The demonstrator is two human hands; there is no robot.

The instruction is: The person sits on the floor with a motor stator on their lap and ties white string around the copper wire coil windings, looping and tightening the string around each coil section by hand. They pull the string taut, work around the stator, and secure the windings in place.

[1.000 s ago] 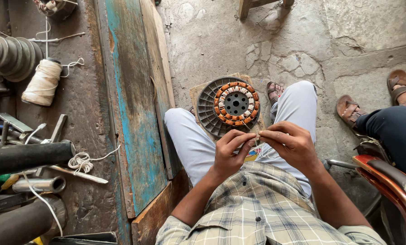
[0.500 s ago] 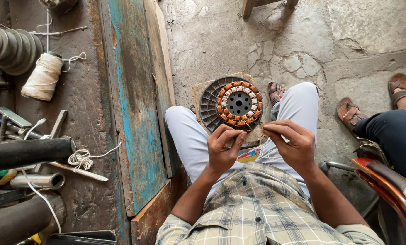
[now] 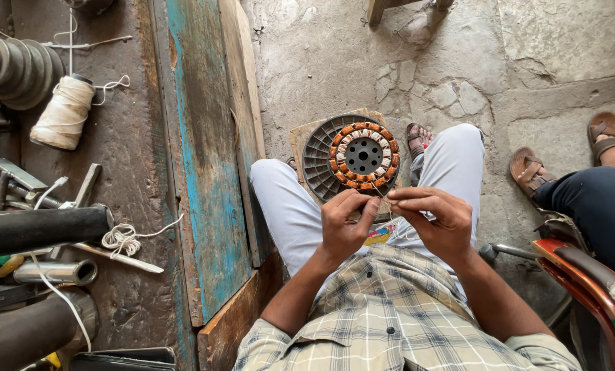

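While both hands meet over the lap, left hand [image 3: 345, 223] and right hand [image 3: 434, 220] each pinch a thin white thread [image 3: 400, 230] between fingertips. Just beyond the pinch, a round motor coil [image 3: 359, 156] rests on cardboard [image 3: 299, 141] between the knees.

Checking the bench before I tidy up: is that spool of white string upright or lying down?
Lying down. The spool of white string rests on its side on the workbench, loose end trailing.
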